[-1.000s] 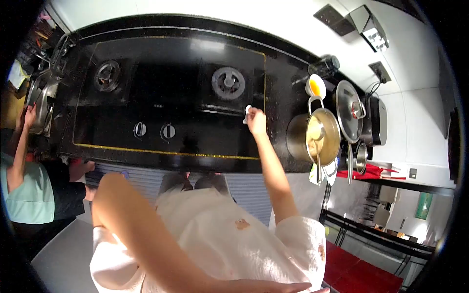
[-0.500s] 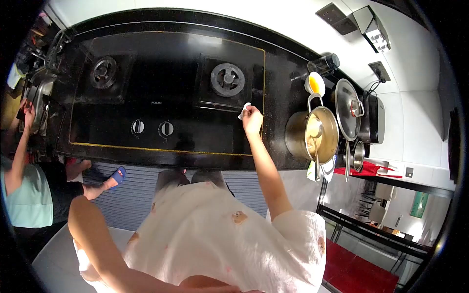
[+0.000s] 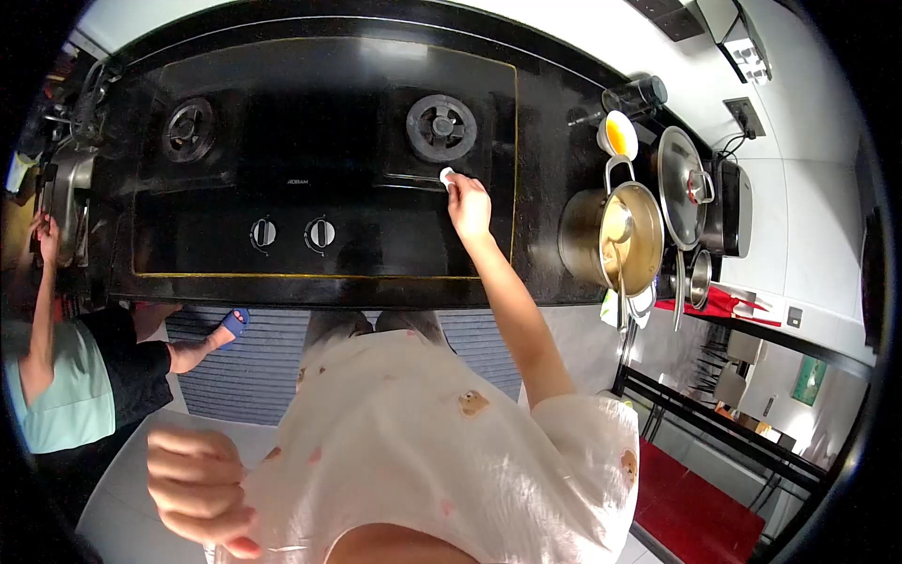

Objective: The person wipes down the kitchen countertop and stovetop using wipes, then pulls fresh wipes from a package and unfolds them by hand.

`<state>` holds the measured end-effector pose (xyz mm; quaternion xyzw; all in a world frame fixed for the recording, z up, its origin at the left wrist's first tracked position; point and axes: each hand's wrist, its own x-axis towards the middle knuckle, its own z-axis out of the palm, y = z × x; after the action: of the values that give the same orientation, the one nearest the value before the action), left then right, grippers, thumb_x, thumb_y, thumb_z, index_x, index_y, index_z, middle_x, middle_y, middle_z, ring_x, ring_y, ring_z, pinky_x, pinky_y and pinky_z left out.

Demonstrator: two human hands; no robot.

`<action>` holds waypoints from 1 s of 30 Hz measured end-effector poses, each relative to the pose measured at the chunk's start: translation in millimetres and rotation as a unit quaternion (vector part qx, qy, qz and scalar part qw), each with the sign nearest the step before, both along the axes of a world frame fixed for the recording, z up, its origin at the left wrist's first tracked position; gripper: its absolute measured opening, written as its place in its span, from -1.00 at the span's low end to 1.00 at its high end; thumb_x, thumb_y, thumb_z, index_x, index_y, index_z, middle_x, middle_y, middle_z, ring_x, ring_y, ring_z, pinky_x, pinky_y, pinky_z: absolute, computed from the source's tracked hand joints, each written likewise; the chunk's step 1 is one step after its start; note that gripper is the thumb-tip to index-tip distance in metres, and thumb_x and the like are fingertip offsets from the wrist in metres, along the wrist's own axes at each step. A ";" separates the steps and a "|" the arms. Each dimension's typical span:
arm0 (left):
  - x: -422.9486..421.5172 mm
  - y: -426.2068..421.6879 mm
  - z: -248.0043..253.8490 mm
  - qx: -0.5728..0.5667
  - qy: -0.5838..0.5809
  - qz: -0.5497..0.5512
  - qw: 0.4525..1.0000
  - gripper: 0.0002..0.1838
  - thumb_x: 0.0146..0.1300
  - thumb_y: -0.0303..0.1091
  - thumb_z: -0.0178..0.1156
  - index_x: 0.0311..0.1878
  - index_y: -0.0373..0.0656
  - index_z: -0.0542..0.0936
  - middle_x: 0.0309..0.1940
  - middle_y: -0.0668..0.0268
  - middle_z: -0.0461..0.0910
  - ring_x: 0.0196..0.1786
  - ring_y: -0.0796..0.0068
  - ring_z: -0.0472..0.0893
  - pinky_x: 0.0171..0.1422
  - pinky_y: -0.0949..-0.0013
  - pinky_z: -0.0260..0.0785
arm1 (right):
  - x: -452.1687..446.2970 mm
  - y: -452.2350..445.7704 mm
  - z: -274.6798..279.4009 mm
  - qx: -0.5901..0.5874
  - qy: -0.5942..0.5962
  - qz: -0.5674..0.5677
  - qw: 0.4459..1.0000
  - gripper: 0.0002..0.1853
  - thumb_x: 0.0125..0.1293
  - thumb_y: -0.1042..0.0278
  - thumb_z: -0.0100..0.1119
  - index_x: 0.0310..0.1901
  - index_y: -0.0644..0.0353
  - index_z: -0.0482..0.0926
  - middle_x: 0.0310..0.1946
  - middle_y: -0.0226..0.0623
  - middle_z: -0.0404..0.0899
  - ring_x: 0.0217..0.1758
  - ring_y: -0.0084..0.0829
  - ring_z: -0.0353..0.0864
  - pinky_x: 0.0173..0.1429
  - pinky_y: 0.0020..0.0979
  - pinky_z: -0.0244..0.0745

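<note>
My right hand (image 3: 469,209) pinches a small white wad (image 3: 447,177), like tissue or cloth, at the front edge of the right burner's recess. The black glass cooktop (image 3: 357,252) lies under it, and the right burner (image 3: 442,128) sits just beyond. Two control knobs, one (image 3: 264,233) to the left of the other (image 3: 320,233), stand near the cooktop's front. Raised in front of my body at lower left, my left hand (image 3: 199,489) is closed with its fingers curled; nothing shows in it.
A steel pot (image 3: 631,240) with a ladle stands on the right counter, beside a bowl (image 3: 617,135) with orange contents and a lidded pan (image 3: 682,183). The left burner (image 3: 189,130) is farther away. Another person (image 3: 66,381) stands at the far left by a sink.
My right hand has moved left and slightly away from me with the white wad, toward the right burner. My left hand has risen from the lower edge to the lower left.
</note>
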<state>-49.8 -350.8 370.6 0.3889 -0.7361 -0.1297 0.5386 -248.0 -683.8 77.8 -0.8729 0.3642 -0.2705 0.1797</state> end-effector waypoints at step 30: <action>-13.0 -14.6 -179.9 0.418 0.246 0.234 0.843 -0.96 0.08 -0.59 0.05 -0.37 -0.32 0.48 -0.44 0.31 0.50 -0.42 0.61 0.45 -0.30 0.57 0.28 | -59.1 -49.6 -7.3 -0.047 0.004 -0.004 0.999 -0.85 -0.04 0.53 0.11 -0.35 0.24 0.51 -0.29 -0.19 0.46 -0.22 -0.19 0.42 -0.10 -0.31 0.34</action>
<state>-62.8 -365.4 190.7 0.6932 -0.3425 -0.3867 0.5026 -307.2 -733.5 70.5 -0.8803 0.3550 -0.2842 0.1356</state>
